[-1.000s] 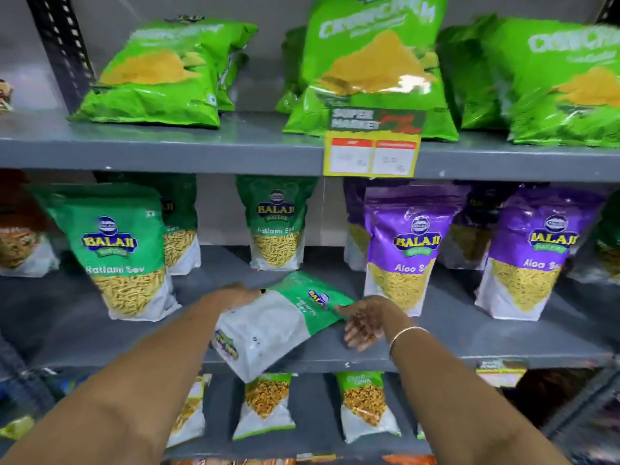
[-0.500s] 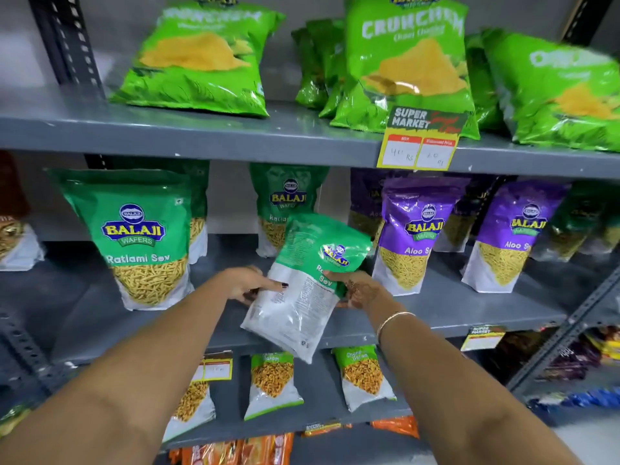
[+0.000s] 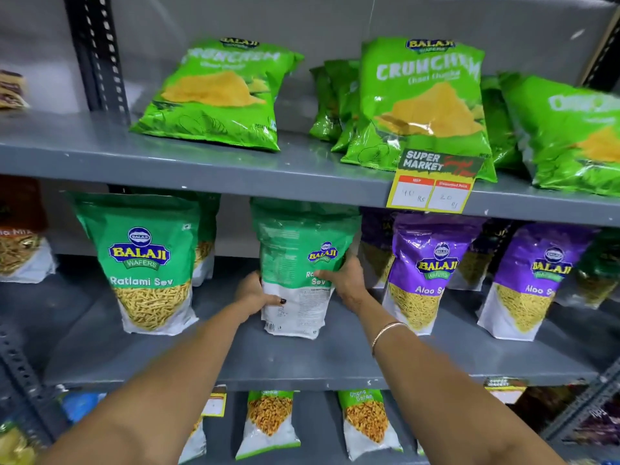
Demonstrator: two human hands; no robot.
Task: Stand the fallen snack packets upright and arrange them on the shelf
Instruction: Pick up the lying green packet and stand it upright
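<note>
I hold the sev packet [image 3: 295, 273] upright mid-shelf [image 3: 302, 360], left hand [image 3: 253, 293] and right hand [image 3: 347, 280] clasping its sides.

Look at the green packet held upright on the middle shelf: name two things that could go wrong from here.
1. The green Ratlami Sev packet shows its printed back, unlike its front-facing neighbour; left so, it may be misfaced.
2. Both hands, left hand and right hand, steady it; once released it might topple again, perhaps against the purple Aloo Sev packet close beside it.
</note>
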